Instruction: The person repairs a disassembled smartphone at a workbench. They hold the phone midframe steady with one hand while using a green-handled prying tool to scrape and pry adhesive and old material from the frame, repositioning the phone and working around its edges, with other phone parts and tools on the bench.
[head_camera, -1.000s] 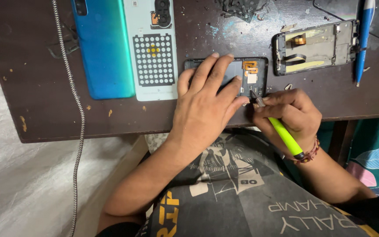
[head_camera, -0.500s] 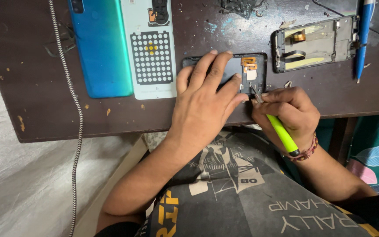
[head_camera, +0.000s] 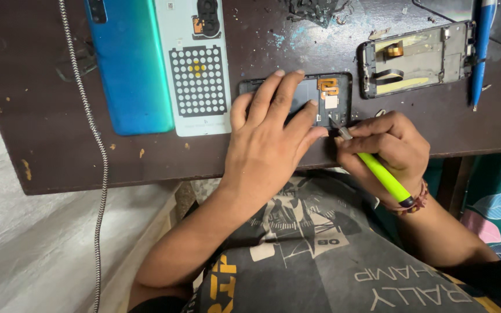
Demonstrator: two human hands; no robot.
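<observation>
Head view of a dark brown worktop point(head_camera: 47, 145). The left hand point(head_camera: 268, 145) lies flat with fingers spread, unclenched, pressing down on a dark phone screen assembly point(head_camera: 326, 98) that rests at the near edge of the worktop, about midway along it; an orange flex cable shows on the uncovered right part of the assembly. The right hand point(head_camera: 387, 145) has its grip closed around a yellow-green precision knife point(head_camera: 378, 171), held like a pen, with the metal tip at the assembly's near right edge, just beside the left index finger. Toward the far left lie a blue phone back cover point(head_camera: 129, 69) and, touching its right side, a pale panel with a perforated grid point(head_camera: 198, 75). Toward the far right corner lie an opened phone frame point(head_camera: 418, 58) and a blue pen point(head_camera: 481, 46). A braided cable point(head_camera: 91, 133) crosses the left end.
</observation>
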